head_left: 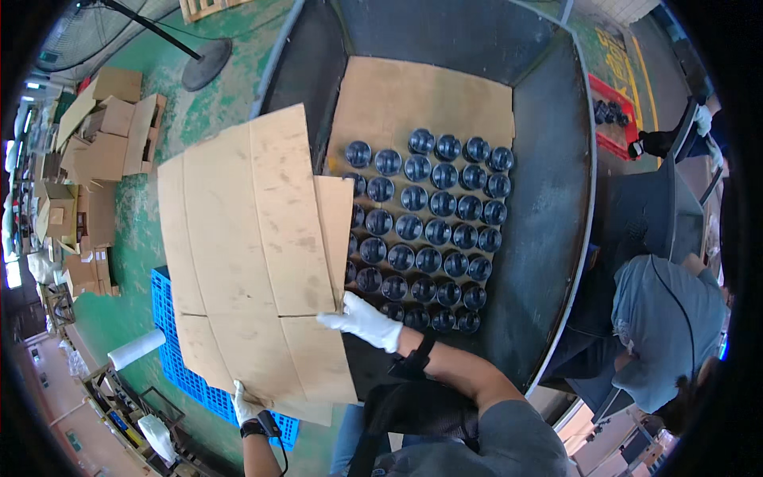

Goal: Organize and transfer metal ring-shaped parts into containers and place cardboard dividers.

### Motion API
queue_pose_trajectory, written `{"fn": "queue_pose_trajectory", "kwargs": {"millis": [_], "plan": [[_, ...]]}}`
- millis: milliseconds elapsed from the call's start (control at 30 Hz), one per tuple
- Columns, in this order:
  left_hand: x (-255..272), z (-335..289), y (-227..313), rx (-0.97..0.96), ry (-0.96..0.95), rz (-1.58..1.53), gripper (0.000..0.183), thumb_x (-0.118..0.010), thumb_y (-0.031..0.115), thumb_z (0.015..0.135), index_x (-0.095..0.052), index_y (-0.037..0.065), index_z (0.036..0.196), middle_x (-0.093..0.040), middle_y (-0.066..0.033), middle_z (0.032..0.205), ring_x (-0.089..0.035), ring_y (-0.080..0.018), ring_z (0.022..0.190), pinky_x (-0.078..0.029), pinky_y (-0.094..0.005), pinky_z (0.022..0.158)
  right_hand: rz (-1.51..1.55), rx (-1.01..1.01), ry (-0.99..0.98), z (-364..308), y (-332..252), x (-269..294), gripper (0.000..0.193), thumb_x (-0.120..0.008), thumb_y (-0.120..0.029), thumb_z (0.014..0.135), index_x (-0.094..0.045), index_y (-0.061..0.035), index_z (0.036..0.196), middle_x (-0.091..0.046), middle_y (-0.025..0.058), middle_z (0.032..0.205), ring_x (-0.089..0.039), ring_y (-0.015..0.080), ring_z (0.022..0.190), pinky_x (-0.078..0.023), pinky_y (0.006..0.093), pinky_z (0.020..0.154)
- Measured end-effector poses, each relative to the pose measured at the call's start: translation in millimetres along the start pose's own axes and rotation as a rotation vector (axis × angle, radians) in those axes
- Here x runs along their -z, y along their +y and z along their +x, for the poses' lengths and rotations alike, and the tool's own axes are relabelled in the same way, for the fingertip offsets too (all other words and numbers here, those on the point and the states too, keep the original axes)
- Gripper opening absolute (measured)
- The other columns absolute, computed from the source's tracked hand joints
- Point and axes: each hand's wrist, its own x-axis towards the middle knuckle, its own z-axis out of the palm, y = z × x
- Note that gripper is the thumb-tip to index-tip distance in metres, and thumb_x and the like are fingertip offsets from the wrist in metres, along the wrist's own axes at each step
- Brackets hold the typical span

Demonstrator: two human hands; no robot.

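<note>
A large creased cardboard sheet (226, 230) spans the space left of the dark metal bin (548, 207), overlapping its left side. Part of another cardboard piece (336, 219) shows along its right edge. At the sheet's lower edge my left hand (246, 405), in a white glove, grips it, some fingers hidden. My gloved right hand (367, 322) lies on the sheet's lower right edge, fingers stretched out and thumb apart. Inside the bin, shiny dark round parts (427, 258) stand in rows on a cardboard liner (429, 91). The sheet hides the leftmost ones.
A blue plastic pallet (168, 318) lies under the sheet's left side, with a white roll (137, 348) beside it. Cardboard boxes (103, 155) pile up far left. A round stand base (207, 65) is on the green floor. At right are a co-worker (668, 318) and a red crate (616, 143).
</note>
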Motion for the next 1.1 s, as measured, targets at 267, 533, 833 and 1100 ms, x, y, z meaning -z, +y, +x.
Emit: {"fn": "queue_pose_trajectory", "kwargs": {"millis": [267, 533, 833, 1100], "plan": [[-1, -32, -9, 0.008, -0.120, -0.156, 0.028, -0.068, 0.024, 0.090, -0.055, 0.011, 0.112, -0.063, -0.0032, 0.100, -0.062, -0.0189, 0.088, -0.054, -0.0375, 0.070, -0.155, 0.302, 0.501, 31, -28, 46, 0.034, -0.067, -0.004, 0.086, -0.057, 0.0021, 0.118, -0.065, 0.0091, 0.110, -0.060, 0.0172, 0.098, -0.049, 0.0312, 0.088], [-106, -69, 2, -0.298, -0.343, 0.607, 0.038, -0.068, 0.006, 0.087, -0.058, 0.003, 0.124, -0.067, -0.0104, 0.101, -0.065, -0.0248, 0.088, -0.053, -0.0354, 0.078, -0.037, 0.356, 0.584, -53, -77, 217, 0.051, -0.056, 0.010, 0.082, -0.050, 0.0013, 0.133, -0.061, 0.0116, 0.129, -0.058, 0.0224, 0.117, -0.045, 0.0353, 0.102], [-165, 15, 53, -1.239, 0.410, 1.471, 0.079, -0.081, 0.024, 0.067, -0.049, 0.008, 0.138, -0.053, -0.0207, 0.124, -0.050, -0.0425, 0.116, -0.042, -0.0506, 0.098, 0.009, 0.069, 0.747, -36, 18, 337, 0.053, -0.058, 0.010, 0.085, -0.048, -0.0024, 0.136, -0.058, 0.0097, 0.132, -0.054, 0.0234, 0.121, -0.042, 0.0351, 0.104], [-127, 36, 67, -0.879, 0.136, 1.339, 0.094, -0.086, 0.021, 0.066, -0.037, 0.005, 0.145, -0.057, -0.0205, 0.123, -0.057, -0.0378, 0.110, -0.046, -0.0428, 0.097, 0.079, 0.063, 0.644, -36, 14, 332, 0.051, -0.058, 0.004, 0.088, -0.050, -0.0036, 0.137, -0.059, 0.0087, 0.132, -0.055, 0.0229, 0.122, -0.043, 0.0374, 0.104]]}}
